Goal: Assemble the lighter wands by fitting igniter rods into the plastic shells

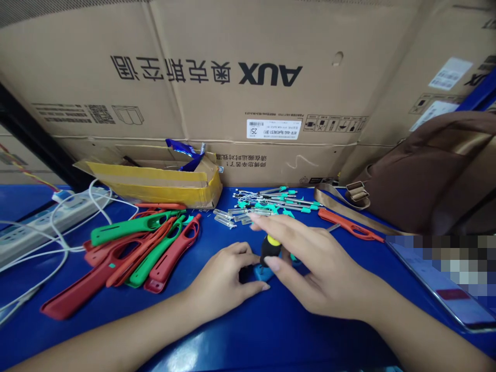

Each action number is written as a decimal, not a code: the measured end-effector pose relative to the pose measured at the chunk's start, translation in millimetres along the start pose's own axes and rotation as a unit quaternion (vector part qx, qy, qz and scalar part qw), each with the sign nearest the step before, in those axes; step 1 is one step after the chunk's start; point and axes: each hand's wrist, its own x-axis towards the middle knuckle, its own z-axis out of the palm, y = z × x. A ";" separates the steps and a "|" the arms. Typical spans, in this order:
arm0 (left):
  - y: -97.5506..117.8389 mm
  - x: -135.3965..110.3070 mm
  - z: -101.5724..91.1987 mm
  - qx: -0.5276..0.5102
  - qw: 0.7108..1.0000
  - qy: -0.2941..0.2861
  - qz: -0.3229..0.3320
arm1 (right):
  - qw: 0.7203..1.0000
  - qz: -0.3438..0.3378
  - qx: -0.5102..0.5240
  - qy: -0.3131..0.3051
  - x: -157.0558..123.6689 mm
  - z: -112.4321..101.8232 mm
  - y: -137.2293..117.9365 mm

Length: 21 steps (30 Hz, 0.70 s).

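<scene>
My right hand (310, 263) is closed around a small screwdriver with a black and yellow handle (269, 247), held upright with its tip down. Under the tip lies a small blue plastic part (263, 273) on the blue table (240, 336). My left hand (225, 279) is closed on that blue part and pins it to the table. Both hands meet at the middle of the table.
A heap of red and green plastic lighter shells (132, 248) lies to the left. Behind the hands are metal-and-teal inner parts (271, 204) and one red shell (351, 225). An open carton (163, 181), a power strip (42, 217), a brown bag (434, 170) and a phone (445, 287) surround them.
</scene>
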 end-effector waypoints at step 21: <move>-1.1 0.1 0.2 0.051 0.998 0.000 0.019 | 0.998 0.022 -0.009 0.054 2.9 5.8 12.4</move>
